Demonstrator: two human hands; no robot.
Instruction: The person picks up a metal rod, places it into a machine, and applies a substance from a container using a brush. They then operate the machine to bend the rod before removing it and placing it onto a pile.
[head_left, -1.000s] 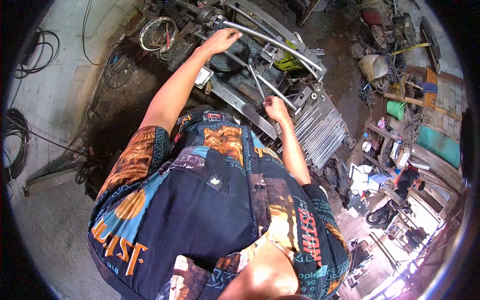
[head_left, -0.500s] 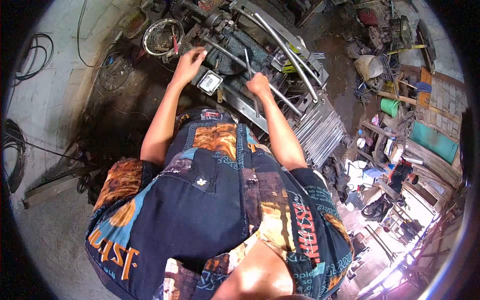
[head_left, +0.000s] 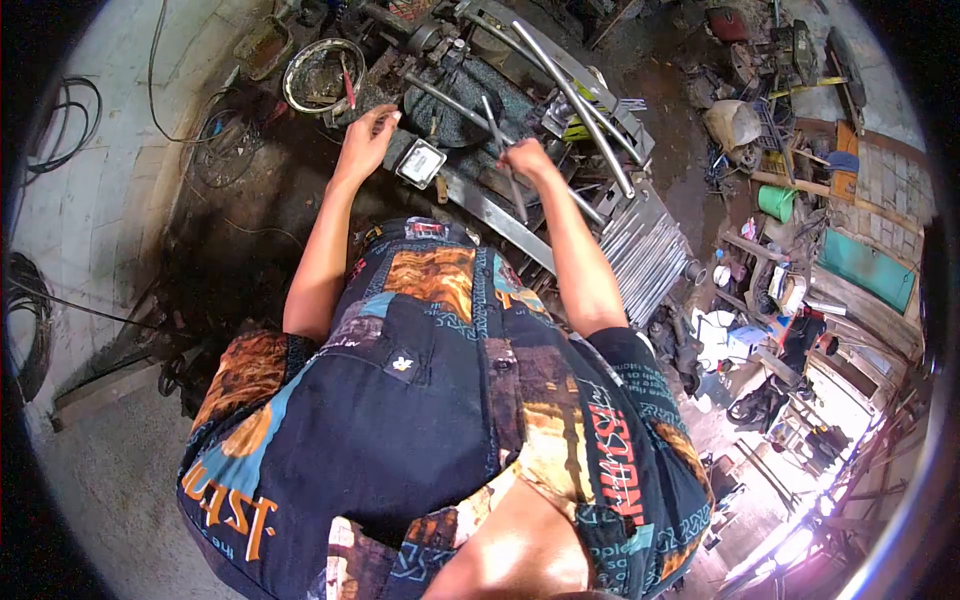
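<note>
My right hand is closed around a thin metal rod, which sticks out on both sides of the fist. This rod crosses a long metal pipe lying over the greasy machine. Off to the left, my left hand hangs in the air with its fingers loosely bent and apart, and I see nothing in it. Closest to that hand are a round tub with a red-handled tool in it and a square box with a white face. My right palm is hidden.
A bundle of metal tubes lies to the right, below a bent pair of pipes. A flat steel bar runs close to my waist. Coiled black cables hang on the left wall. A green bucket stands among clutter at right.
My left hand has drawn slightly down and left, its fingers more bent. My right hand, still on the rod, has shifted a little right, and the rod's upper end has moved slightly left.
</note>
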